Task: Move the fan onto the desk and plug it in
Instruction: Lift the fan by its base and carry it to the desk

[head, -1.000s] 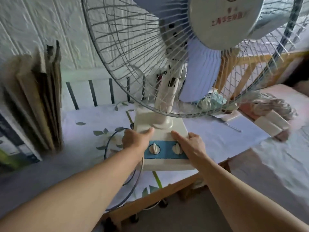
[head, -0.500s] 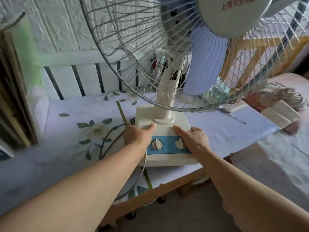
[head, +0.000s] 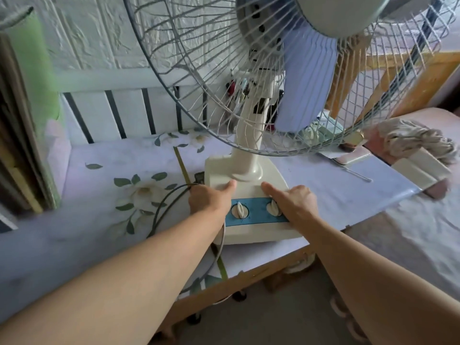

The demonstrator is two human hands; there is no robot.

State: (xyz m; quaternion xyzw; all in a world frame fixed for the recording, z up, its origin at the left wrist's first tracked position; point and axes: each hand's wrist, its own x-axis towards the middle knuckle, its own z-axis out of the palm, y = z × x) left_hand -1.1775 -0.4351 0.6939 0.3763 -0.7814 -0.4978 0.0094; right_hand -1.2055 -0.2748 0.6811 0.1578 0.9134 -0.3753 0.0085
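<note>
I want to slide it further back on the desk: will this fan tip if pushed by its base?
Probably top-heavy: the fan carries a wide wire cage and motor on one slim neck. Pushing low, where the left hand and right hand rest on the base, seems safest. The base may drag on the floral desk cover or catch the cord beside it.

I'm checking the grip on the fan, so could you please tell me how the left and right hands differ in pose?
The left hand grips the base's left edge with its thumb up on top; the right hand lies flat on top. The left hand leaves the left knob fully visible, while the right hand partly covers the right knob. The cord runs beside the left hand, not the right. Both touch the base.
</note>
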